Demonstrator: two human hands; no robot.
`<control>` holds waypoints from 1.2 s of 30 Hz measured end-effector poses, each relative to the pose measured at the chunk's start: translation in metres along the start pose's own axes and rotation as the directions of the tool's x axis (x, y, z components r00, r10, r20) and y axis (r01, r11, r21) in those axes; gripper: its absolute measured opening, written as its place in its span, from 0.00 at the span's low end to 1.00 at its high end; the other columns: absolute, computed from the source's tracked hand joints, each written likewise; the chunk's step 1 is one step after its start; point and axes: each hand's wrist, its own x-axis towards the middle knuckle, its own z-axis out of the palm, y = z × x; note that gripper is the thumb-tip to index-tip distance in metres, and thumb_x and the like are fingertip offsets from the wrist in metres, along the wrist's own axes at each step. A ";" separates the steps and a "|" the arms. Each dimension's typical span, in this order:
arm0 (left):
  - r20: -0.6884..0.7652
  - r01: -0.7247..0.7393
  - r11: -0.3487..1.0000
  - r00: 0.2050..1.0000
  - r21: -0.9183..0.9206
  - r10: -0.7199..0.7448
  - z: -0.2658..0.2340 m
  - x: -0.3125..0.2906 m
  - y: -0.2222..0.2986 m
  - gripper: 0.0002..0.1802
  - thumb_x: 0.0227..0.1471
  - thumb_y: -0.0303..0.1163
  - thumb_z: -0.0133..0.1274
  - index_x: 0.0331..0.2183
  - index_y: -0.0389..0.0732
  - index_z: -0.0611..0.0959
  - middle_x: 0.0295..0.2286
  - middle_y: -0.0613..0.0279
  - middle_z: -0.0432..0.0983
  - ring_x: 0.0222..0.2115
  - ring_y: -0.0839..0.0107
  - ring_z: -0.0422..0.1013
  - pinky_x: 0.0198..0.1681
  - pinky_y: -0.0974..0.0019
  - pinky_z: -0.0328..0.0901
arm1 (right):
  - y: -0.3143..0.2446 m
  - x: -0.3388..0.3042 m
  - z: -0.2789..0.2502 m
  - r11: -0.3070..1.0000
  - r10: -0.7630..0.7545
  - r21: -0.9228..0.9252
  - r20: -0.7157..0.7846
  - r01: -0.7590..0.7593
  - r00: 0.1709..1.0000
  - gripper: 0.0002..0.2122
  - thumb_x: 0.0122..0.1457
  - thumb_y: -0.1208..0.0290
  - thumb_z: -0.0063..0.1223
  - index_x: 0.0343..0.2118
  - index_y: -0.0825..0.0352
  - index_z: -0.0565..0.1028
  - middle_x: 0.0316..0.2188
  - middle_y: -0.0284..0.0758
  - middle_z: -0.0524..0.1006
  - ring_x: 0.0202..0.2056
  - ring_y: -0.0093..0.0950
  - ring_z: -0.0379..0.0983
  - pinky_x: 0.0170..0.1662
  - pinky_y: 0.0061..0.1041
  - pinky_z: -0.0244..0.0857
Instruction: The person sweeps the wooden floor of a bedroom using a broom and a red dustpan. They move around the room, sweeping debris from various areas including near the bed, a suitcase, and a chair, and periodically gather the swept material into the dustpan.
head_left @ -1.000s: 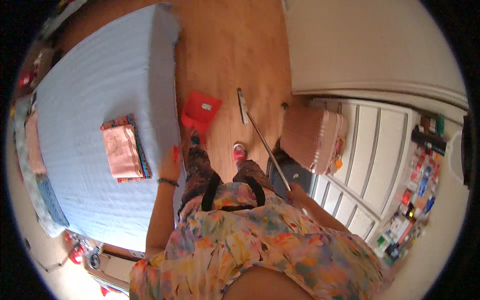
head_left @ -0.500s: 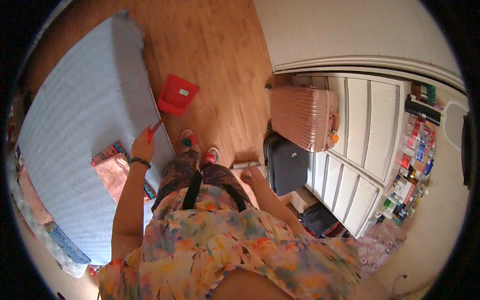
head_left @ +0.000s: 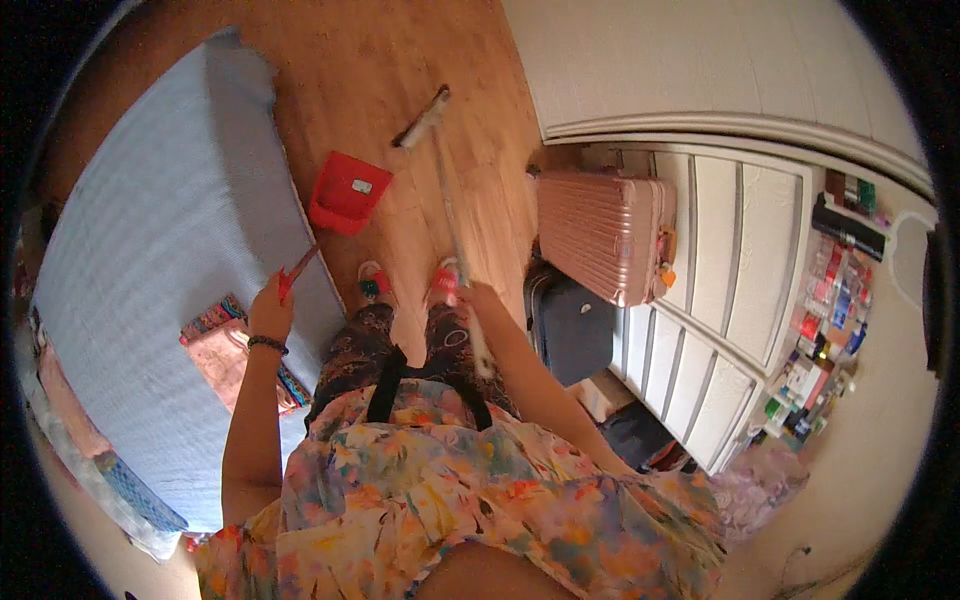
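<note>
My left hand [head_left: 270,308] is closed around the handle of a red dustpan [head_left: 350,192], beside the bed's edge. The pan part is out ahead, close to the floor; whether it touches cannot be told. In my right hand [head_left: 482,300] is the long pale stick of a broom [head_left: 425,118], held in front of my right thigh. Its whitish head with a dark edge lies farther out, to the right of the dustpan and beyond it. The stick's rear end passes back over my leg. The broom is slightly smeared by motion.
A bed with a blue cover [head_left: 150,230] lines the left, with folded pink cloth [head_left: 222,362] on it. On the right stand a rose-coloured suitcase [head_left: 600,235], a dark suitcase [head_left: 572,330] and white drawers [head_left: 765,250]. Wooden floor [head_left: 400,50] runs ahead.
The broom has swung forward from beside my right hand, its head now far out over the floor. My right hand has moved left and forward. My left hand has shifted slightly left and back.
</note>
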 end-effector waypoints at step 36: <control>0.222 0.445 0.883 0.855 0.149 -0.468 -0.018 0.018 0.034 0.20 0.43 0.35 0.46 0.43 0.53 0.69 0.31 0.51 0.71 0.33 0.54 0.68 0.35 0.54 0.63 | -0.254 0.062 -0.032 1.000 -0.019 0.005 0.008 0.019 1.000 0.05 0.46 0.75 0.42 0.16 0.65 0.64 0.11 0.33 0.63 0.13 0.26 0.61 0.16 0.23 0.57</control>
